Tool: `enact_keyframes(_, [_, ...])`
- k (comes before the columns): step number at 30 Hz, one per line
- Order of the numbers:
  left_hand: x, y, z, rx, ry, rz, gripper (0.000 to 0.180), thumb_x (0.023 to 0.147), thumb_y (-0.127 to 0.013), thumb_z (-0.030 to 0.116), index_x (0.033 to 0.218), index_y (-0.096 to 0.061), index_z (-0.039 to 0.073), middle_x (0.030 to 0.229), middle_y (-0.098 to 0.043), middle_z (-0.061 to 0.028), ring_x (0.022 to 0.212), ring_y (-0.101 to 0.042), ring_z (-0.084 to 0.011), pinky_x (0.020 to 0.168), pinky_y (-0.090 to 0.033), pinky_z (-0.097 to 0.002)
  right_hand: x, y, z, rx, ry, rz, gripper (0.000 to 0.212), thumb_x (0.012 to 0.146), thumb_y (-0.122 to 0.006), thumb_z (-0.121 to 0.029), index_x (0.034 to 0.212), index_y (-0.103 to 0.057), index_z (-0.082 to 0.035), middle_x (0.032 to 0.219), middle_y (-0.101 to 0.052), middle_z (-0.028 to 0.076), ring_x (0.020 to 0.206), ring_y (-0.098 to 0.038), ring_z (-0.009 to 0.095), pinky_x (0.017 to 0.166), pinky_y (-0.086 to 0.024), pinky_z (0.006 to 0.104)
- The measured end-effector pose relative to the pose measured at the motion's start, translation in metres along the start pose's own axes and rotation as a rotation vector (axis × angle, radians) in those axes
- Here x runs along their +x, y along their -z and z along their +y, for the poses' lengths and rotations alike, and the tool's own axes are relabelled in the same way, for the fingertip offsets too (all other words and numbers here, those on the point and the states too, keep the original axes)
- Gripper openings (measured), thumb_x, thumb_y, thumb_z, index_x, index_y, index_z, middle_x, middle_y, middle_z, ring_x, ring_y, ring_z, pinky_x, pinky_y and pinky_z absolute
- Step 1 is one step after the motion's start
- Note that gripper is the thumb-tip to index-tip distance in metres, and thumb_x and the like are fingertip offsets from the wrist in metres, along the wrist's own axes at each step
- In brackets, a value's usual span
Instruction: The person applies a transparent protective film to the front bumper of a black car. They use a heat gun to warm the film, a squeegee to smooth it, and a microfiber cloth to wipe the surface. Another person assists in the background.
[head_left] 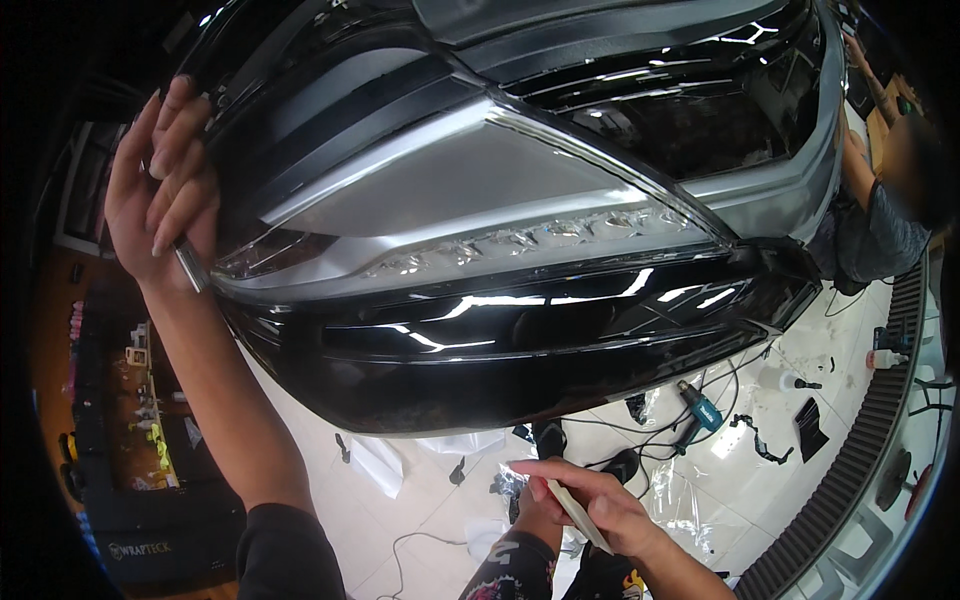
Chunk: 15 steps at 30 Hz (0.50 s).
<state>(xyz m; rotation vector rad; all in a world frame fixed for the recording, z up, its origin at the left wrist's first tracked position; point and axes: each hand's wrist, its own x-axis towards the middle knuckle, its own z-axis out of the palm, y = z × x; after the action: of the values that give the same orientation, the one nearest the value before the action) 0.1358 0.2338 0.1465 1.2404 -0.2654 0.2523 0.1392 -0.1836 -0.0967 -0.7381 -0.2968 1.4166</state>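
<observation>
A car's front corner spreads across the view, with a long headlight and glossy black bodywork below it. At the headlight's left end, my left hand is raised with its fingers curled round a slim silver tool. That tool looks like a thin craft knife, but its kind is not certain. Lower down, my right hand hangs over the floor in front of the car, apart from the body. Between its thumb and fingers is a flat, pale squeegee.
On the tiled floor lie a teal heat gun, a cord, black film scraps and white sheets. A co-worker is at the car's far right. A black cart stands at left, before shelves of small items.
</observation>
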Motion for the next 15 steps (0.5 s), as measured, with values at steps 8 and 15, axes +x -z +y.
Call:
enact_keyframes(8, [-0.002,-0.006,-0.004,0.012,-0.027,0.092,0.024,0.11,-0.031,0.011,0.124,-0.037,-0.008,0.079,-0.047,-0.0095,0.035,-0.035,-0.0043,0.025,-0.035,-0.0163,0.011,-0.006,-0.006,0.035,-0.022,0.022,0.06,0.101,-0.05,-0.033,0.15,-0.047,0.002,0.109,-0.054,0.007,0.091,-0.051,0.015,0.077,-0.043,0.029])
enact_keyframes(15, [-0.005,-0.01,-0.006,-0.001,-0.023,0.146,0.025,0.111,-0.03,0.013,0.123,-0.038,-0.008,0.079,-0.049,-0.0108,0.035,-0.036,-0.0053,0.026,-0.035,-0.0164,0.001,-0.021,-0.02,-0.193,0.05,0.283,0.025,0.098,-0.064,-0.007,0.121,-0.064,0.005,0.118,-0.065,0.017,0.106,-0.065,0.023,0.097,-0.051,0.0358])
